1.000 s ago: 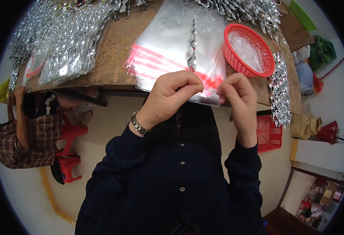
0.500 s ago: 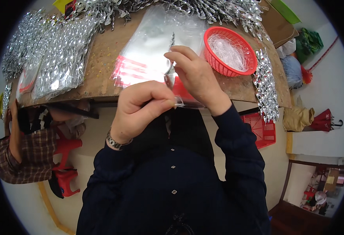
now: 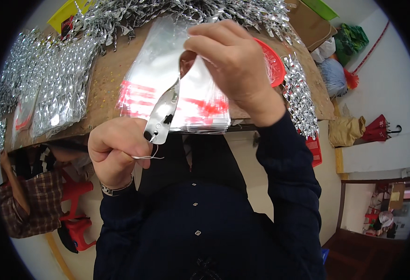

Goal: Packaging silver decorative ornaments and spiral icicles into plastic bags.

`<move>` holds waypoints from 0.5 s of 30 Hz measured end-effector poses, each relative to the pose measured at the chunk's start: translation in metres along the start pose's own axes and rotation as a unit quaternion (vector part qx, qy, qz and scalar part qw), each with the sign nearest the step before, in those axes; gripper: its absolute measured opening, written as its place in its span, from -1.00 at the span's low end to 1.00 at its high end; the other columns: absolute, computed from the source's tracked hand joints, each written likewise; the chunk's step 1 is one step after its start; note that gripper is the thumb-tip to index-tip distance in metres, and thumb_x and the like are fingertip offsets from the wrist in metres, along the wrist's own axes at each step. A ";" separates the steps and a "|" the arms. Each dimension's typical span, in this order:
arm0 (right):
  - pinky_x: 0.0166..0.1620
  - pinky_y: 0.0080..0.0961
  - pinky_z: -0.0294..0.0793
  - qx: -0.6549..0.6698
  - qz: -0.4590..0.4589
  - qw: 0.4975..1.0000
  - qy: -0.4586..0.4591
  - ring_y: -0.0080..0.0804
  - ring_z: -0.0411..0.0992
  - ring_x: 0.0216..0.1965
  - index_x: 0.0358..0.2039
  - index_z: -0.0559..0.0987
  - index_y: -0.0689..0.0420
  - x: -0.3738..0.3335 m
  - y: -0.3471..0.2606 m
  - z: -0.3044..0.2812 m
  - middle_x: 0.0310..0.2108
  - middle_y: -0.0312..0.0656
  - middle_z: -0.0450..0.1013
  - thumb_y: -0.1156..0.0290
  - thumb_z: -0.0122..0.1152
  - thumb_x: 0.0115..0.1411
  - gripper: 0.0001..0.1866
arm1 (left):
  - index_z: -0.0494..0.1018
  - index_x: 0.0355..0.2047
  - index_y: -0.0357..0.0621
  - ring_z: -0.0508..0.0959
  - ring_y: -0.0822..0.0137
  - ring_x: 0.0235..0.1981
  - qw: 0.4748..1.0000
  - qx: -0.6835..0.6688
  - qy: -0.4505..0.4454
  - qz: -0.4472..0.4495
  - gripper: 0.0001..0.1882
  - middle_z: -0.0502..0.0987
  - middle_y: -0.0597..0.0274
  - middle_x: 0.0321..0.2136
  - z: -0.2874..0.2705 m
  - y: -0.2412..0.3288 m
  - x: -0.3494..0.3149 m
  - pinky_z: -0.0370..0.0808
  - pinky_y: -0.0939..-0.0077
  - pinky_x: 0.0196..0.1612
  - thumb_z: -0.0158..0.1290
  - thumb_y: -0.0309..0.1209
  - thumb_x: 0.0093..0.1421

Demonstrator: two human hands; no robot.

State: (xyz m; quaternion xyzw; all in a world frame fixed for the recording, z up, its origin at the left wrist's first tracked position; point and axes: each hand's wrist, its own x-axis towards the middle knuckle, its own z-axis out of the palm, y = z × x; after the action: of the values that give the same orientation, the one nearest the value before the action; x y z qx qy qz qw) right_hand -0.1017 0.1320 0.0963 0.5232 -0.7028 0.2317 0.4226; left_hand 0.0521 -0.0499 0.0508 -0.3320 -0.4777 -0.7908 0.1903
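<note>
A shiny silver twisted strip (image 3: 164, 108) slants between my hands above a stack of clear plastic bags (image 3: 137, 88) with red bands. White string is tied through the hole at its near end. My left hand (image 3: 120, 145) is closed in a pinch on that string, just below the hole. At the strip's far end, my right hand (image 3: 237, 63) is closed with its fingertips on the metal; the thumb is hidden and the fingers are slightly blurred.
A red basket (image 3: 276, 63) of white string is partly behind my right hand. Bundled silver twists (image 3: 300, 88) hang over the table's right edge; more (image 3: 60, 88) lie left and along the back. A person in a plaid shirt (image 3: 34, 200) is at the left beside red stools (image 3: 76, 191).
My left hand has moved left and nearer, and my right hand has risen. The silver strip has come into full view between them. The view has shifted a little.
</note>
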 end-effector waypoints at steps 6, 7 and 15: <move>-0.28 -0.46 0.46 -0.097 -0.013 0.993 -0.065 -0.28 0.45 -0.33 -0.36 0.58 0.15 -0.010 0.003 -0.084 -0.37 -0.22 0.51 0.65 0.27 -0.13 -0.75 | 0.50 -0.35 -0.37 0.51 0.34 -0.56 0.998 0.035 -0.009 -0.050 -0.82 0.57 -0.13 -0.39 0.005 -0.012 -0.003 0.38 0.56 -0.49 -0.01 -0.47 0.14; -0.28 -0.46 0.46 -0.099 -0.014 0.993 -0.066 -0.28 0.45 -0.33 -0.36 0.58 0.15 -0.017 0.001 -0.098 -0.37 -0.22 0.51 0.65 0.27 -0.13 -0.75 | 0.50 -0.27 -0.38 0.56 0.33 -0.47 0.997 0.020 -0.032 -0.064 -0.78 0.55 -0.19 -0.24 0.002 -0.017 -0.004 0.39 0.62 -0.46 -0.04 -0.51 0.12; -0.30 -0.43 0.42 -0.218 0.297 0.916 -0.158 -0.17 0.45 -0.38 -0.28 0.53 0.26 -0.078 0.011 -0.161 -0.40 -0.06 0.48 0.56 0.16 0.12 -0.87 | 0.48 -0.19 -0.35 0.60 0.22 -0.26 0.977 0.049 -0.028 -0.204 -0.77 0.52 -0.10 -0.16 0.011 -0.044 -0.004 0.44 0.60 -0.37 -0.07 -0.53 0.18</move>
State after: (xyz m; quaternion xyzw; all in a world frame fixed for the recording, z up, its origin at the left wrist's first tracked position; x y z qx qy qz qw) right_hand -0.0480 0.3013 0.1186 0.2154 -0.9164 0.1021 0.3216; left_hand 0.0318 -0.0197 0.0236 -0.2402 -0.5788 -0.7789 0.0272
